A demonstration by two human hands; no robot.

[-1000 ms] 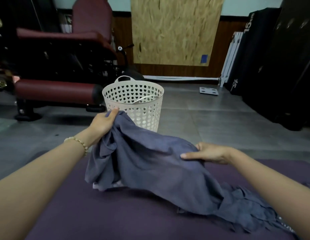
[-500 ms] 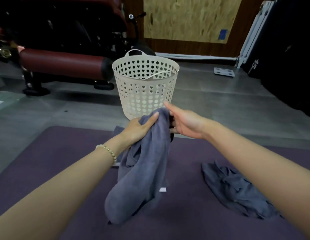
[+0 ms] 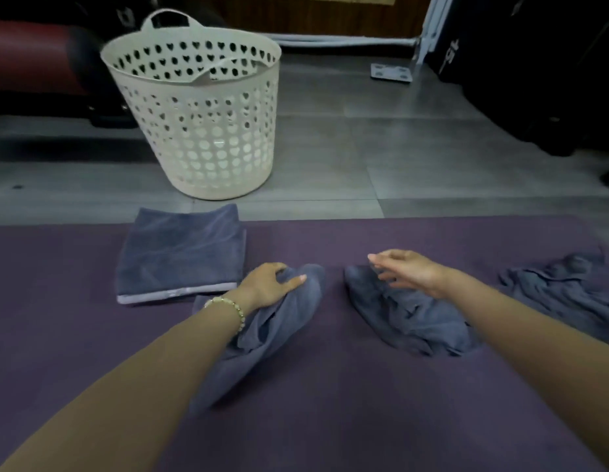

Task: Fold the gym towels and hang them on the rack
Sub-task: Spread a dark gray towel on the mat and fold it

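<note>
Purple mat [image 3: 330, 420] laid over a grey floor [image 3: 364, 172], and that's the work surface. Front and centre on it lies a grey towel [image 3: 262, 342], bunched and twisted, running from mid-mat back toward the person. The left hand [image 3: 269, 286] is clamped over its far end, fingers curled into the cloth, thumb lying along the top. Just beside it, not quite touching, lies a second towel [image 3: 408, 321], also rumpled. The right hand [image 3: 408, 272] hovers over its far edge, fingers spread and loose, nothing in it.

This is soft, limp terry: light, floppy, no shape of its own. My read is that a grab in the middle only makes more bunching. The better hold is two corners of one short edge, pinched and drawn apart so the cloth falls flat. Those corners are buried in the folds, so I can't pick them out.

Further out, a third towel [image 3: 561, 294] is heaped near the mat's right edge. One folded towel [image 3: 180, 253] sits square at far left, its pale hem facing us. Behind it on the floor stands a white basket [image 3: 207, 131] with heart-shaped holes. No rack in view, so by my count that's one folded, three to go, none hung.
</note>
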